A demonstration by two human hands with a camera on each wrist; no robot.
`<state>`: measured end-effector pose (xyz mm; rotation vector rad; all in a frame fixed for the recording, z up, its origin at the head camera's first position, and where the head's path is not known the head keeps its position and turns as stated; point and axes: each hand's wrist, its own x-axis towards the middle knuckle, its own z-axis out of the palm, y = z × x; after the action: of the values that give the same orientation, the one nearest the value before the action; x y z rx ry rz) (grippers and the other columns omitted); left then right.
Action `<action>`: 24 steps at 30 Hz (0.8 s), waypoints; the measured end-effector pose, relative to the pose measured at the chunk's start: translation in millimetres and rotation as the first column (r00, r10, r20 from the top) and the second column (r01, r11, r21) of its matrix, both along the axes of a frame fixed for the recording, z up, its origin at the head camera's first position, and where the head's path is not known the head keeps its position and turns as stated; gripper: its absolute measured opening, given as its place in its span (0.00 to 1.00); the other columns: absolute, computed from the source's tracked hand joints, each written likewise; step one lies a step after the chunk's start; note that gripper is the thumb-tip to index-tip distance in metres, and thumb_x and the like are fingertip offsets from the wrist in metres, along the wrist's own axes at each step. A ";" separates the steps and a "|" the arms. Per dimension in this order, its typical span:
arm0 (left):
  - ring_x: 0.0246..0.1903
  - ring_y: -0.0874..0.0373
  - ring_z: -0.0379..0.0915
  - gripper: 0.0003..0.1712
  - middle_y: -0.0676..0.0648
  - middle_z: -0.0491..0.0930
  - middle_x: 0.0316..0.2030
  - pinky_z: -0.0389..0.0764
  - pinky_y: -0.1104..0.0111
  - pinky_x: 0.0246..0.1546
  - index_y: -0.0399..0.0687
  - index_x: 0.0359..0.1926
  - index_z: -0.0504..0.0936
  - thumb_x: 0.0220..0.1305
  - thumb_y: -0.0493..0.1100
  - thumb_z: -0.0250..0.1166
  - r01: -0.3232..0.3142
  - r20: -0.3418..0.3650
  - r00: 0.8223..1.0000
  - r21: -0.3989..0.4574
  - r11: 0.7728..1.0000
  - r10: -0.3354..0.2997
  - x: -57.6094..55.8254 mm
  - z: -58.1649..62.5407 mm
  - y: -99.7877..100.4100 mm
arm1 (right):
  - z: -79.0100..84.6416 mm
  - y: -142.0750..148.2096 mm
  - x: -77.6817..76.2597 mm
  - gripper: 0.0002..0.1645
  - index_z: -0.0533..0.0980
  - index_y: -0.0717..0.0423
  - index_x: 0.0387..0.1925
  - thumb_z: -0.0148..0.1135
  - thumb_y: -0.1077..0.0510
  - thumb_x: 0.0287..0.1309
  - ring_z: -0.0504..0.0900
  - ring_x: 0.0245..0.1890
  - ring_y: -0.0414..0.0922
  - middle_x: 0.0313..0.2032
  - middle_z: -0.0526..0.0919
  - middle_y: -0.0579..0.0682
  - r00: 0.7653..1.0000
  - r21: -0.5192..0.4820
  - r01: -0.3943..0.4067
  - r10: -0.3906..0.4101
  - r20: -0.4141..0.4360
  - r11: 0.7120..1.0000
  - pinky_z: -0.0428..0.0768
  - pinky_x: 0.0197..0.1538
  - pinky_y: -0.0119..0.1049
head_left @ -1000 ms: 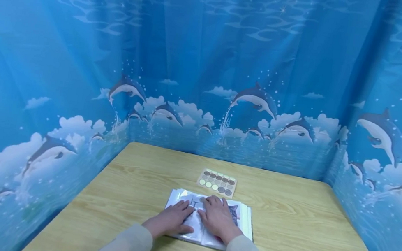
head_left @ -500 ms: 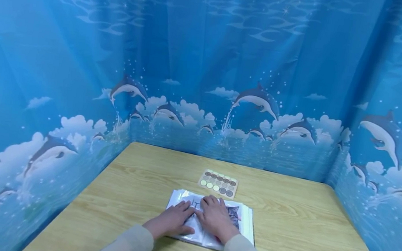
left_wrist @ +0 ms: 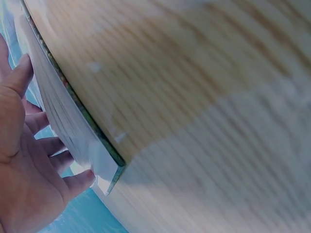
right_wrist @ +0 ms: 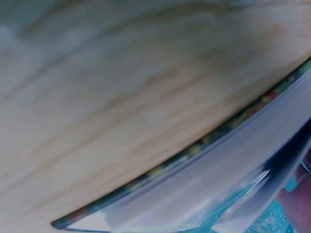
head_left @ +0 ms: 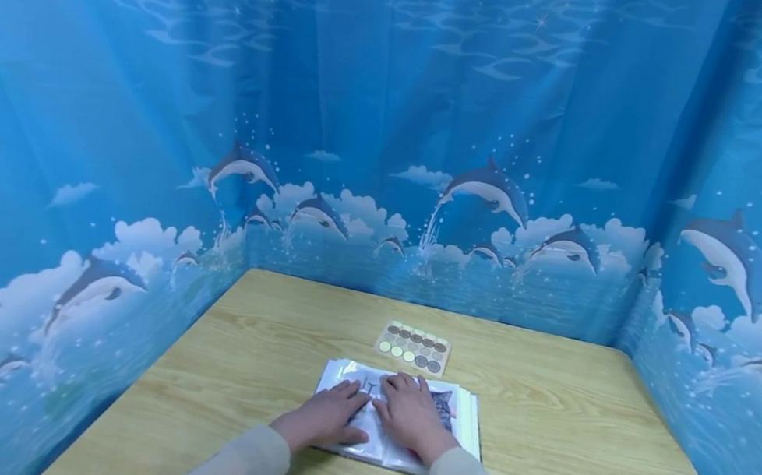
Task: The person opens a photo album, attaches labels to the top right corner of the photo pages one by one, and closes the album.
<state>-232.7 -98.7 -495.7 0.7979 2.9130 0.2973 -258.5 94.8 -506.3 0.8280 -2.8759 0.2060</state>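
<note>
An open album with glossy clear-sleeved pages lies on the wooden table in the head view; a cat picture shows on its right page. My left hand rests on the left page, fingers extended, thumb spread toward the near edge. Lying across the middle and right page is my right hand, its fingers pointing away from me. In the left wrist view the left hand has its fingers spread at the page stack. The right wrist view catches only part of the right hand beside the album's edge.
Just beyond the album lies a flat card with rows of round dark and pale spots. A blue dolphin-print curtain surrounds the back and sides of the wooden table.
Over the last second the right hand shifts very slightly on the page. The left hand, the album and the card keep their places; the head view itself moves a little.
</note>
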 end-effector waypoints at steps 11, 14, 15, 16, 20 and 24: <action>0.66 0.42 0.63 0.43 0.38 0.68 0.67 0.72 0.44 0.59 0.48 0.66 0.73 0.58 0.68 0.65 -0.018 -0.046 0.999 -0.044 0.999 0.016 -4.4 5.5 2.7 | 0.0 4.8 -2.5 0.31 0.72 0.56 0.66 0.48 0.41 0.73 0.68 0.66 0.52 0.63 0.74 0.53 1.000 0.023 0.012 -0.012 0.004 1.000 0.57 0.70 0.61; 0.66 0.43 0.64 0.43 0.39 0.68 0.67 0.72 0.44 0.59 0.49 0.66 0.74 0.57 0.69 0.66 -0.033 -0.028 0.999 -0.038 0.999 0.032 -6.7 5.3 2.9 | -0.2 5.1 -2.9 0.31 0.72 0.56 0.66 0.48 0.41 0.73 0.69 0.66 0.52 0.63 0.75 0.53 1.000 0.027 0.012 -0.013 0.006 1.000 0.57 0.70 0.61; 0.66 0.43 0.64 0.44 0.39 0.68 0.67 0.72 0.45 0.60 0.49 0.65 0.74 0.56 0.70 0.66 -0.036 -0.024 0.999 -0.035 0.999 0.035 -7.6 5.1 2.6 | -0.1 5.2 -2.9 0.31 0.72 0.56 0.66 0.48 0.41 0.73 0.69 0.66 0.52 0.63 0.75 0.53 1.000 0.027 0.012 -0.012 0.005 1.000 0.57 0.70 0.61; 0.66 0.43 0.64 0.44 0.39 0.68 0.67 0.72 0.45 0.60 0.49 0.65 0.74 0.56 0.70 0.67 -0.035 -0.024 0.999 -0.029 0.999 0.034 -8.5 5.0 2.3 | 0.0 5.3 -2.8 0.31 0.72 0.56 0.66 0.49 0.42 0.73 0.69 0.66 0.52 0.63 0.75 0.53 1.000 0.027 0.013 -0.013 0.005 1.000 0.57 0.70 0.61; 0.65 0.43 0.65 0.41 0.37 0.69 0.66 0.72 0.46 0.60 0.47 0.63 0.76 0.56 0.68 0.68 -0.012 -0.038 0.999 0.001 1.000 0.012 -11.7 4.3 0.1 | -0.5 6.0 -3.1 0.31 0.71 0.56 0.66 0.50 0.42 0.72 0.69 0.66 0.52 0.63 0.75 0.54 1.000 0.019 0.016 -0.016 0.009 1.000 0.58 0.70 0.61; 0.62 0.41 0.68 0.36 0.36 0.71 0.63 0.73 0.48 0.59 0.47 0.59 0.80 0.57 0.65 0.69 -0.001 -0.067 0.998 0.012 1.000 0.002 -13.3 6.1 -2.1 | -0.7 7.3 -3.4 0.31 0.71 0.55 0.66 0.50 0.41 0.71 0.68 0.66 0.52 0.63 0.74 0.54 0.999 0.016 0.021 -0.021 0.024 1.000 0.57 0.71 0.61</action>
<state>-246.0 -100.8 -489.6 0.8227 2.9767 0.2943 -261.9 102.1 -507.0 0.8028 -2.9112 0.1933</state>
